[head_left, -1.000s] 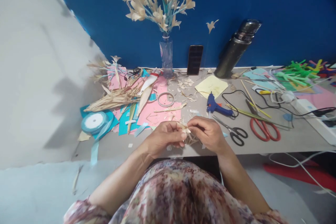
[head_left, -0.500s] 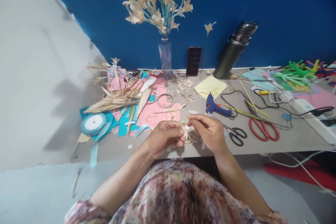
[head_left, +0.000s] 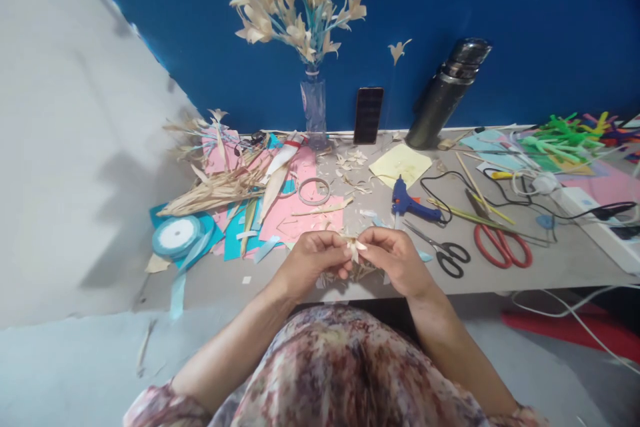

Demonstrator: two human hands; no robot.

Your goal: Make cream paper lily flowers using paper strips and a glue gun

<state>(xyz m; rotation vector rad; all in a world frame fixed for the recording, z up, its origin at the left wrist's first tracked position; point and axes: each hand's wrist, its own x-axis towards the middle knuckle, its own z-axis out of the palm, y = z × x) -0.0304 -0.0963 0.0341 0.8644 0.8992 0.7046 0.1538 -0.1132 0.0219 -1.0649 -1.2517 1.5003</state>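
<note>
A small cream husk flower (head_left: 355,249) is held between my two hands above the front edge of the table. My left hand (head_left: 316,261) pinches its left side with thumb and fingers. On the other side, my right hand (head_left: 393,259) grips a petal between thumb and forefinger. Dry scraps (head_left: 363,272) lie on the table just below the hands. Black-handled scissors (head_left: 449,259) rest right of my right hand, and behind it is a blue glue gun (head_left: 413,203).
Dried husks (head_left: 215,192), coloured paper and a ribbon spool (head_left: 179,237) cover the left side. A bottle of husk flowers (head_left: 313,107), a phone (head_left: 369,115) and a flask (head_left: 445,100) stand along the wall. Red-handled scissors (head_left: 501,247), cords and a power strip (head_left: 595,227) lie right.
My right hand has lowered slightly, from above the flower to its right side, and now grips a petal. The flower's petals show more spread. My left hand stays nearly in place.
</note>
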